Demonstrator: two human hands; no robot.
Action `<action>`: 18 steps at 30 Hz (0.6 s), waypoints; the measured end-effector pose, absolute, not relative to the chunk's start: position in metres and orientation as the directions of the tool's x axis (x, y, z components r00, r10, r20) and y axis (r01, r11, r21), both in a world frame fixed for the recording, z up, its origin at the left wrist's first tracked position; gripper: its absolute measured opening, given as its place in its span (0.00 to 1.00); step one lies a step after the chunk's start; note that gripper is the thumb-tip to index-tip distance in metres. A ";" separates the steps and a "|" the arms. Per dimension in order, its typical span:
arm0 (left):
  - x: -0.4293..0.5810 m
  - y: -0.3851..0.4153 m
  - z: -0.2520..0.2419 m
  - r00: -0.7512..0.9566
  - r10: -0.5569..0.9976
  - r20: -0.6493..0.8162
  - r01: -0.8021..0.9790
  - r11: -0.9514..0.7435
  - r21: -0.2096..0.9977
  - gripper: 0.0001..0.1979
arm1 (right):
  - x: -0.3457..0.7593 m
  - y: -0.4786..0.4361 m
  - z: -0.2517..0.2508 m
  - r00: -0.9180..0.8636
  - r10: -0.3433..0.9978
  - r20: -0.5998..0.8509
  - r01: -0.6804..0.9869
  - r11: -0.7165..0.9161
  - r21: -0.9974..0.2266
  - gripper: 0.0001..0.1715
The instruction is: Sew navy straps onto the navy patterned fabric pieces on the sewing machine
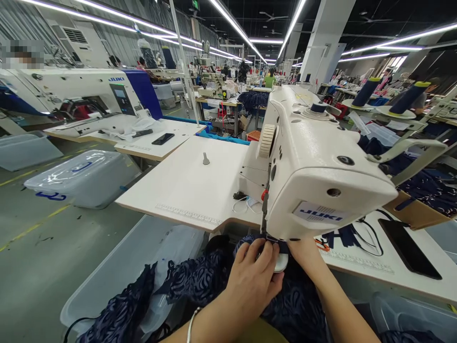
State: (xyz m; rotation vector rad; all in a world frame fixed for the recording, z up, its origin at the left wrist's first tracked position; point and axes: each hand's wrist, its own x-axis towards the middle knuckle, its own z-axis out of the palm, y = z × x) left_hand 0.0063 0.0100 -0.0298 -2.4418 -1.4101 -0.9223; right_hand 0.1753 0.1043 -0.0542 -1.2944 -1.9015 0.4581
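Note:
A white sewing machine (317,190) marked JUKI stands in front of me, its needle area low at the near end. My left hand (252,274), with a bracelet at the wrist, presses its bent fingers onto dark navy cloth of a patterned bra (207,276) by the needle. The rounded white end of the machine arm (281,263) shows beside the thumb. My right hand (302,247) reaches to the far side of the needle; the machine head hides its fingers. More navy patterned bra pieces (296,305) hang below both hands and trail left.
Under the white table (189,181) sits a clear plastic bin (107,281). On the right lie a black phone (410,247), orange-handled snips (322,245) and navy straps (344,238). Thread cones (367,90) stand behind. A second JUKI machine (85,90) and lidded box (85,176) are left.

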 end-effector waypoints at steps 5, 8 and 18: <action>0.004 0.010 -0.024 0.398 0.725 0.562 0.817 -0.559 0.142 0.19 | 0.174 0.104 -0.051 -0.209 0.891 0.402 0.617 0.440 -0.653 0.18; 0.001 0.011 -0.025 0.435 0.721 0.539 0.785 -0.597 0.166 0.20 | 0.173 0.101 -0.046 -0.212 0.896 0.389 0.610 0.433 -0.664 0.18; 0.003 0.010 -0.138 -0.239 0.970 0.034 0.268 0.032 0.963 0.40 | 0.175 0.088 -0.047 -0.020 0.947 0.319 0.585 0.270 -0.765 0.15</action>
